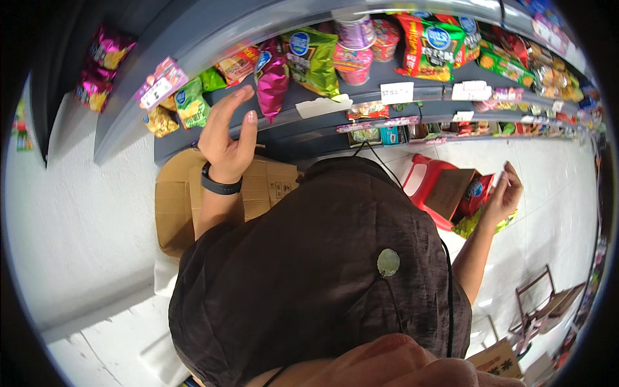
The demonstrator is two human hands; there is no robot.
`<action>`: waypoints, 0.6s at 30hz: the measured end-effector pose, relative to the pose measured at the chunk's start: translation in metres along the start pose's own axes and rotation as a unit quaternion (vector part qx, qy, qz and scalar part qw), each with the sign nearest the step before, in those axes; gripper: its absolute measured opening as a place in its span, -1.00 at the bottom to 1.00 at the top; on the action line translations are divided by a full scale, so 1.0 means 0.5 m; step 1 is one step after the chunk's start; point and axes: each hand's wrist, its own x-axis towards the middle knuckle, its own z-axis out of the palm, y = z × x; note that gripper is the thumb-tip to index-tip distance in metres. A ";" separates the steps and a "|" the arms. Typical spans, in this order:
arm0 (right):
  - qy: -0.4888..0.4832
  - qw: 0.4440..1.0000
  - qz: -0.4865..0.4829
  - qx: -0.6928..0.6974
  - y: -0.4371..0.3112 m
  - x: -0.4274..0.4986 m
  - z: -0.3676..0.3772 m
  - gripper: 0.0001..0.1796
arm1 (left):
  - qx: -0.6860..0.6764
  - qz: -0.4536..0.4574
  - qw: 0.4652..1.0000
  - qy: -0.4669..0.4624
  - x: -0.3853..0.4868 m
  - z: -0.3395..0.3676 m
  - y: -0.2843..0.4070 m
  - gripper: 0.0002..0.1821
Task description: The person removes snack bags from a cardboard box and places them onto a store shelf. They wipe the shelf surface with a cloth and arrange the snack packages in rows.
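My left hand (227,135), with a black band on the wrist, is raised at the shelf edge with thumb and fingers apart and nothing between them. Just beyond its fingertips a purple snack bag (272,77) stands tilted at the shelf front, beside a green chip bag (312,63). Left of the hand is a light green snack bag (192,103). On the right, my right hand (505,196) hangs beside an open carton (449,191) that rests on a red plastic stool (420,176). A red snack bag (478,193) and a yellow-green bag (466,225), partly hidden by that hand, lie in the carton.
Stacked snack cups (353,63) and a green-and-red chip bag (432,48) fill the grey shelf (309,99). Below my left arm stands a cardboard box (263,186). A folding chair (534,300) stands on the tiled floor at lower right.
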 end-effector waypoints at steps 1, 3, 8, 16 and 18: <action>-0.043 0.999 0.002 -0.009 -0.003 0.006 0.037 -0.92 | 0.006 -0.021 1.000 0.008 -0.014 -0.002 -0.004 -0.65; -0.116 0.993 0.012 -0.011 -0.006 0.020 0.104 -0.92 | 0.008 -0.078 0.997 0.022 -0.044 -0.009 -0.014 -0.67; -0.225 0.966 0.033 0.124 -0.024 0.015 0.283 -0.94 | 0.045 -0.171 0.983 0.042 -0.123 -0.037 -0.036 -0.70; -0.458 0.884 -0.072 0.057 -0.146 -0.047 0.552 -0.87 | 0.023 -0.302 0.953 0.018 -0.215 -0.047 -0.055 -0.66; -0.488 0.870 -0.056 0.043 -0.178 -0.061 0.607 -0.79 | 0.017 -0.310 0.951 0.011 -0.231 -0.049 -0.058 -0.64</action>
